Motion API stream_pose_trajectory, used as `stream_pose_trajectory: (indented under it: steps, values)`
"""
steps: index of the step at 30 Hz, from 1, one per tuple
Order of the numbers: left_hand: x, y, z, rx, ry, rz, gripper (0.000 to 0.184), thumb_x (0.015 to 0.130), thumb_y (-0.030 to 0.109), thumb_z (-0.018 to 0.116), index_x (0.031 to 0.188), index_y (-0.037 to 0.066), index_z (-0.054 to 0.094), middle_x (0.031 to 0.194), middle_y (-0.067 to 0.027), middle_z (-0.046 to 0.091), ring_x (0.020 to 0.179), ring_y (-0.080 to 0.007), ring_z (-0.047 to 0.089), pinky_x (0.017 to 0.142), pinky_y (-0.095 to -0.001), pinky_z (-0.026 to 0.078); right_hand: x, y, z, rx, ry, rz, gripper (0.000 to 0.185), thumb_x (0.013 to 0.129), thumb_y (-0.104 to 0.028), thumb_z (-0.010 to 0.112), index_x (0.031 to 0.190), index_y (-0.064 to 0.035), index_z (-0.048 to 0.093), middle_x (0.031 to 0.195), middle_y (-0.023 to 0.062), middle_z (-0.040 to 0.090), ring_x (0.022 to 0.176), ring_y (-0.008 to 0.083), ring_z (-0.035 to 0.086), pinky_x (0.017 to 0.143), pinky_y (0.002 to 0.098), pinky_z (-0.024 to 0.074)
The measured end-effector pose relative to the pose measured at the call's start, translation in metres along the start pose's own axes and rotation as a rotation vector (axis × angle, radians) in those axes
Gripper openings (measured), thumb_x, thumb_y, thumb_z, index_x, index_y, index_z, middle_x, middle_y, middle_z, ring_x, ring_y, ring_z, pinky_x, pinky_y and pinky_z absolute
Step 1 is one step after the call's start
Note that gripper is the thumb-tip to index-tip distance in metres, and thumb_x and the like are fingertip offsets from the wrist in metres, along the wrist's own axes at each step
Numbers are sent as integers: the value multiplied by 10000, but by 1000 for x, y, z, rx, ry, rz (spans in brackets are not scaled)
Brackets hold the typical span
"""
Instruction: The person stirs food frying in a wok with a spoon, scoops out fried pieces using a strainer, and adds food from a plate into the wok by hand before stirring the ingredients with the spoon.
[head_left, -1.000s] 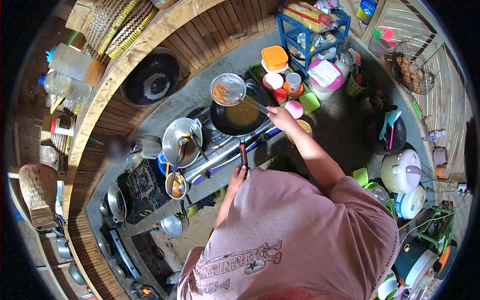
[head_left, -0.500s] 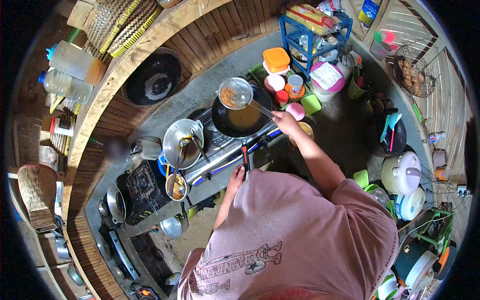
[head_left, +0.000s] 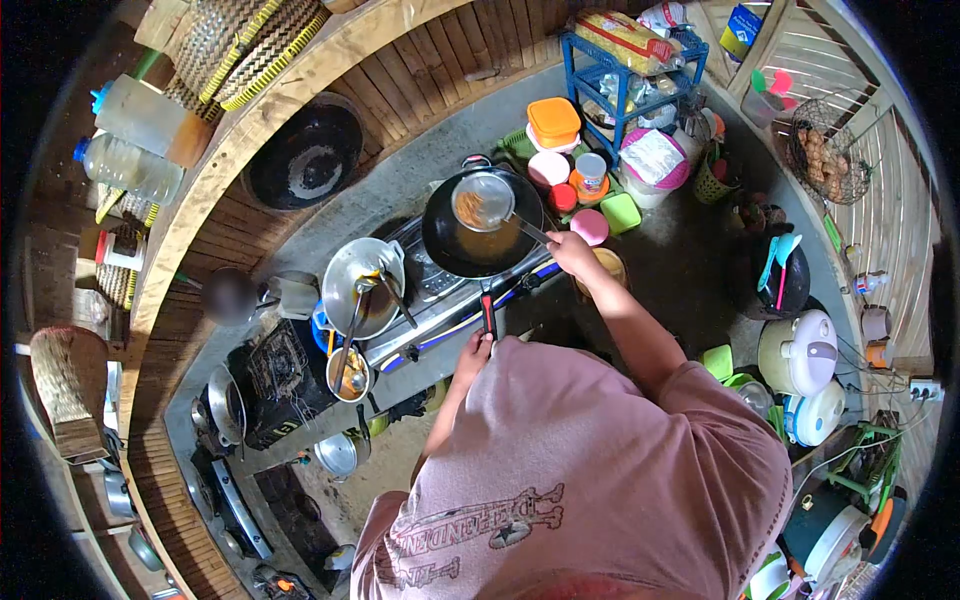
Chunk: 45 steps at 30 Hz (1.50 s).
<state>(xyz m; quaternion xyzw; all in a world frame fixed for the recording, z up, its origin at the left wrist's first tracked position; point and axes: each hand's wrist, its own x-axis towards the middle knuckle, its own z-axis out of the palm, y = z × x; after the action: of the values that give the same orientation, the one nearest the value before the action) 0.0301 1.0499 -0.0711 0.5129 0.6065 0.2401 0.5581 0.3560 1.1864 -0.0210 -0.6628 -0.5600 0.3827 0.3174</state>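
My right hand [head_left: 571, 253] is closed around the handle of a round mesh strainer [head_left: 484, 201], which is over the black wok [head_left: 440, 232]. Orange-brown strips lie in the left part of the strainer, and brown liquid shows in the wok beneath it. The fingers of my left hand [head_left: 476, 352] are wrapped round the wok's black and red handle [head_left: 488, 312]. Left of the wok, a metal pot [head_left: 340, 262] holds dark liquid and utensils. Below that pot sits a smaller pan [head_left: 358, 386] with orange contents and a ladle.
Behind the wok, at the right, stand an orange-lidded container [head_left: 553, 121], a pink-lidded tub [head_left: 655, 158] and a blue rack [head_left: 612, 72]. A black stove [head_left: 283, 378] is at the left. Rice cookers [head_left: 798, 352] stand at the far right. A dark pan [head_left: 304, 152] hangs on the wooden wall.
The strainer has moved right and slightly down, to a place over the middle of the wok, with my right hand still on its handle. My left hand has stayed on the wok handle.
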Motion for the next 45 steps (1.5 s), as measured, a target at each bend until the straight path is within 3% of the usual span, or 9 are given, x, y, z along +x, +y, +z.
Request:
stream_pose_trajectory:
  steps: [10, 12, 15, 23, 26, 29, 32, 41, 45]
  values:
    - [7, 0, 7, 31, 23, 19, 356, 1050, 302, 510, 1282, 39, 570, 989, -142, 652, 917, -203, 574, 852, -341, 473, -10, -31, -14, 71, 11, -32, 417, 948, -169, 597, 1317, 25, 592, 1138, 204, 711, 986, 215, 687, 890, 315, 489]
    - [16, -19, 6, -10, 16, 17, 357, 1050, 304, 508, 1285, 43, 571, 985, -147, 652, 920, -208, 579, 856, -343, 473, -3, -10, -4, 9, -35, 75, 411, 943, -185, 587, 1319, -16, 598, 1191, 236, 667, 1110, 334, 663, 937, 376, 499]
    - [25, -34, 4, -77, -7, 32, 354, 1050, 296, 502, 1290, 44, 571, 971, -135, 657, 909, -220, 589, 844, -349, 477, -4, -9, -6, 36, -13, 24, 412, 945, -181, 582, 1325, -22, 596, 1200, 234, 664, 1114, 332, 661, 946, 373, 496]
    - [-5, 25, 0, -48, 4, -34, 295, 1046, 303, 509, 1158, 46, 601, 774, -26, 555, 689, -114, 492, 644, -295, 435, 4, 3, 0, 24, 0, -39, 410, 948, -190, 580, 1329, -41, 600, 1194, 218, 672, 1094, 326, 667, 958, 368, 492]
    - [-7, 25, 2, -30, 52, 29, 313, 1049, 323, 503, 1144, 42, 604, 785, -19, 556, 709, -133, 506, 661, -310, 442, 7, 0, -4, -146, -59, 52, 423, 954, -163, 595, 1340, 9, 580, 1134, 190, 716, 973, 200, 686, 864, 314, 492]
    - [-2, 12, -7, 114, 26, 16, 387, 1046, 363, 502, 1219, 32, 603, 874, -43, 608, 790, -148, 550, 730, -312, 469, -4, -24, -13, 99, -22, 3, 417, 947, -154, 594, 1339, -10, 594, 821, 62, 690, 697, 99, 563, 699, 286, 469]
    - [-8, 21, -8, 60, 89, 17, 479, 1040, 411, 503, 1296, 14, 582, 1009, -76, 652, 902, -161, 582, 822, -301, 482, -10, -35, -17, 63, -85, 81, 391, 946, -209, 583, 1307, -65, 627, 1055, 196, 719, 932, 249, 698, 836, 357, 509]
    - [-6, -37, -86, -157, 158, -121, 651, 1011, 466, 530, 1468, 29, 376, 1230, -129, 647, 1009, -211, 667, 827, -341, 484, -20, -50, -29, 142, -129, 172, 419, 948, -163, 610, 1327, 15, 589, 1202, 206, 690, 1080, 214, 673, 934, 303, 482]
    - [-4, -36, -118, -182, 210, -108, 571, 973, 260, 579, 1461, 34, 386, 1248, -145, 633, 1035, -227, 663, 853, -385, 491, -4, 1, -4, 151, -75, 71, 413, 945, -159, 611, 1317, 20, 596, 1200, 212, 690, 1066, 199, 672, 928, 296, 481]
